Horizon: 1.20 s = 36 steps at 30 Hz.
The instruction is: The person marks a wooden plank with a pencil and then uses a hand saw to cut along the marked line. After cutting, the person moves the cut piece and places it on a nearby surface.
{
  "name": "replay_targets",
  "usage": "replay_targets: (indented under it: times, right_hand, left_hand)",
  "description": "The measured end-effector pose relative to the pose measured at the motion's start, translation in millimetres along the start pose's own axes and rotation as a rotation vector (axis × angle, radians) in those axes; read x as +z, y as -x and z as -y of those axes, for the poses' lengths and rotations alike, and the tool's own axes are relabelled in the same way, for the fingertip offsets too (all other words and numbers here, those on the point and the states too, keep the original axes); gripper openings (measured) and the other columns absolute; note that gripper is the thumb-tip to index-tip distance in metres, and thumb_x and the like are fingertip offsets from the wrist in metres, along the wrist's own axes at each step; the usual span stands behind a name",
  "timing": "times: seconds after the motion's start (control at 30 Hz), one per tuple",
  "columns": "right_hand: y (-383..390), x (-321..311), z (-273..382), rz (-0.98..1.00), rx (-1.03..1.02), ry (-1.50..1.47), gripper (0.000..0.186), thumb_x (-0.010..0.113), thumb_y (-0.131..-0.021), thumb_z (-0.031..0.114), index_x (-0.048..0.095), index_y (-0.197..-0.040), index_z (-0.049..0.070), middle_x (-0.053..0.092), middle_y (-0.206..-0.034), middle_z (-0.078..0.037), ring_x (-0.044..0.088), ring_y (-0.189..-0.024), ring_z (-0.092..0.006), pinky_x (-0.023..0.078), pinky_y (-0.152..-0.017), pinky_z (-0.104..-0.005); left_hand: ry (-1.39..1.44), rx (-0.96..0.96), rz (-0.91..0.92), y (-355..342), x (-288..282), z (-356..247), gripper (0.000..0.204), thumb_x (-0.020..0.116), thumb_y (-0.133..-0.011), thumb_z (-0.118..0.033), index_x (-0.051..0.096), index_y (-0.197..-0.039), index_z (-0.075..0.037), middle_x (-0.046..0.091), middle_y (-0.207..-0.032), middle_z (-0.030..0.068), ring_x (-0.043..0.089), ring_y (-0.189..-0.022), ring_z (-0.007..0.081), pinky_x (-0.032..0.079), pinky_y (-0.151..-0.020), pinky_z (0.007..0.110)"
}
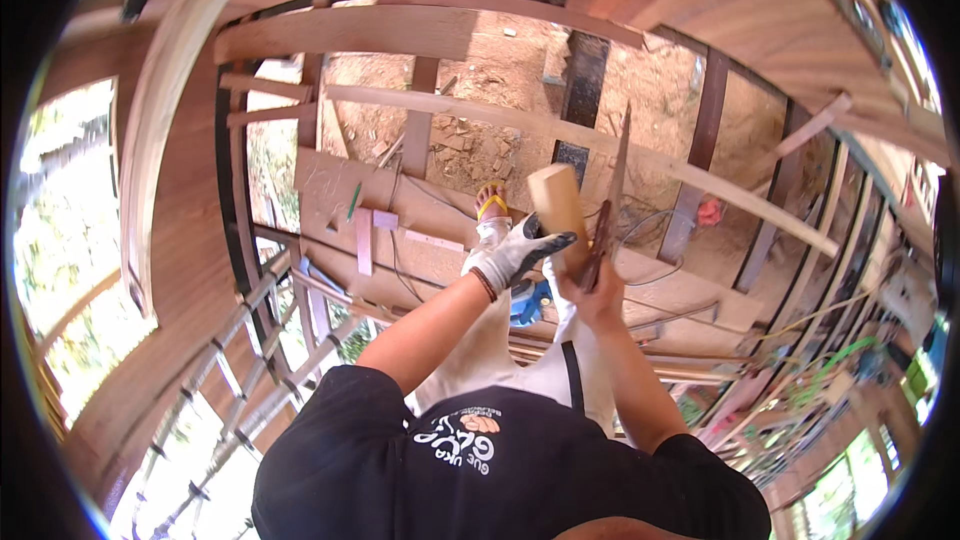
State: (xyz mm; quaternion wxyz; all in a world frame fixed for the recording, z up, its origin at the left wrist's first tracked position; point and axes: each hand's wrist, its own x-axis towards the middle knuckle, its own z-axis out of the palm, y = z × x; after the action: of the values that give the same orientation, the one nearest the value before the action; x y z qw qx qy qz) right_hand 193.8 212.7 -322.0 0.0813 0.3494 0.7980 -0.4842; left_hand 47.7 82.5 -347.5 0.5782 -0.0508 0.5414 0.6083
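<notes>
My left hand (522,250) wears a white work glove with dark fingertips. Its fingers are closed around a short, thick block of pale wood (558,195), held tilted in front of my legs. The bare right hand (598,295) grips the dark brown handle of a handsaw (622,155). The saw's narrow blade points up and away from me, just right of the block. Whether the blade touches the wood I cannot tell. Part of the block's lower end is hidden by my right hand and the saw handle.
Below me is a board platform (650,290) with wood offcuts (365,240) and cables. A blue power tool (530,302) lies between my legs. A long beam (480,112) crosses ahead over dirt ground. Metal scaffolding or ladder rails (225,380) stand at left, cluttered timber (800,380) at right.
</notes>
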Motion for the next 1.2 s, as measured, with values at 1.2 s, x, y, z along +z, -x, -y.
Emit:
replay_targets:
  times: [1.2]
  right_hand:
    - [-17, -7, 168, 0.851, -0.496, 1.006, 0.023, 0.07, -0.078, 0.022, 0.062, -0.08, 0.001, 0.065, -0.073, -0.019, 0.065, -0.07, -0.0353, 0.052, -0.062, -0.0424]
  left_hand:
    - [1.601, 0.761, -1.106, 437, 20, 214, 0.054, 0.069, -0.085, -0.052, 0.056, -0.129, -0.021, 0.064, -0.11, 0.0049, 0.063, -0.099, 0.0247, 0.05, -0.091, 0.047]
